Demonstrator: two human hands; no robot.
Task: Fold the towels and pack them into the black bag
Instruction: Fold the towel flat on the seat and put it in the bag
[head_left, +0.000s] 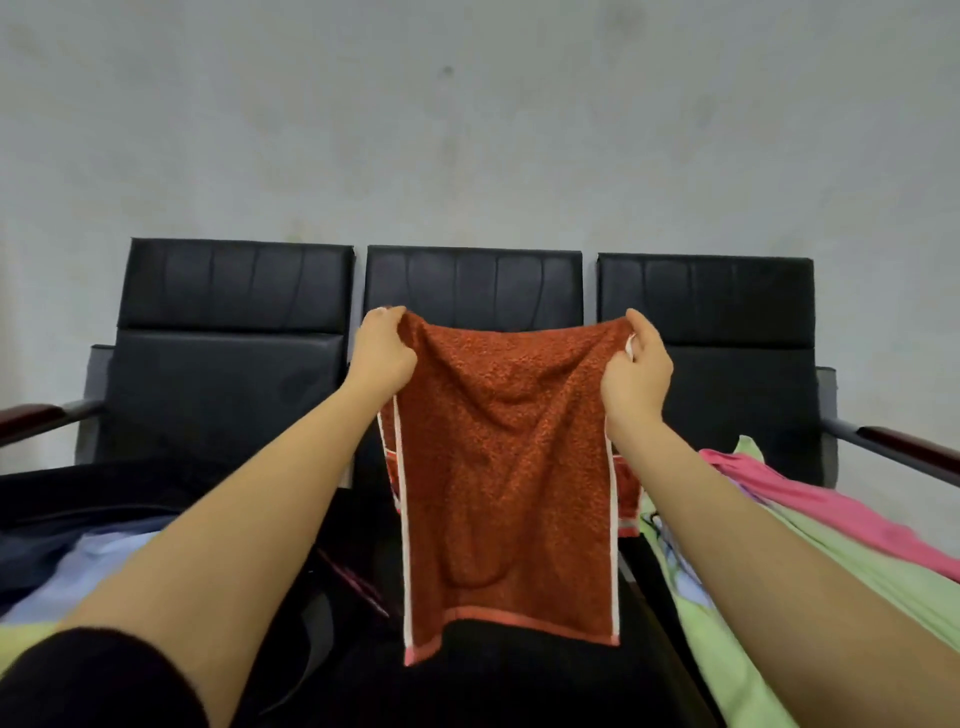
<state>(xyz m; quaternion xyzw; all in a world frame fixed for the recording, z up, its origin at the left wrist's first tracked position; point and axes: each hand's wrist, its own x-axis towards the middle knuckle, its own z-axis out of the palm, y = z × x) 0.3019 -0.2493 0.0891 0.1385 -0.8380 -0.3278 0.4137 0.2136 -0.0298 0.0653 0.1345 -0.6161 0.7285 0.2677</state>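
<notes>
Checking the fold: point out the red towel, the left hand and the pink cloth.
red towel (506, 467), head view, middle of hanging front panel.
left hand (382, 353), head view, back of hand.
pink cloth (810, 499), head view, upper fold.

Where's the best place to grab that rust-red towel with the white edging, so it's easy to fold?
Probably by its two top corners, from the sides, as the left hand and right hand do now. Pinched there, the rust-red terry towel with white edging hangs flat, its lower hem free to bring up.
</notes>
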